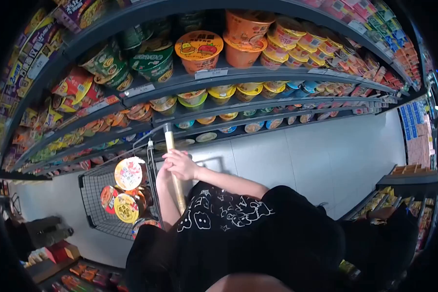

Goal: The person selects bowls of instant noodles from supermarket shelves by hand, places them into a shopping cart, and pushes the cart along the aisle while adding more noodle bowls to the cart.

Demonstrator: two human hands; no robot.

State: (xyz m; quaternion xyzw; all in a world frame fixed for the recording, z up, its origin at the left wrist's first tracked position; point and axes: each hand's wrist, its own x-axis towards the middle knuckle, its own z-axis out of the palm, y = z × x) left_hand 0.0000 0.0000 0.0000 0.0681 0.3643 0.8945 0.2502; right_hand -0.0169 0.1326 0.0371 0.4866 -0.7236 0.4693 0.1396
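- Right hand and left hand: together over the pale-yellow cylindrical handle (whether clamped, cannot tell).
- Black wire-mesh cart holds round, multicoloured tubs.

The price label below the orange cup seems to read 5.50; other print is unclear.

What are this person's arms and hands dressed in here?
Both hands, left and right, are without gloves. The loose black sleeves stop around the elbows, leaving the forearms uncovered. They belong to a black top with white line-drawn figures and stars.
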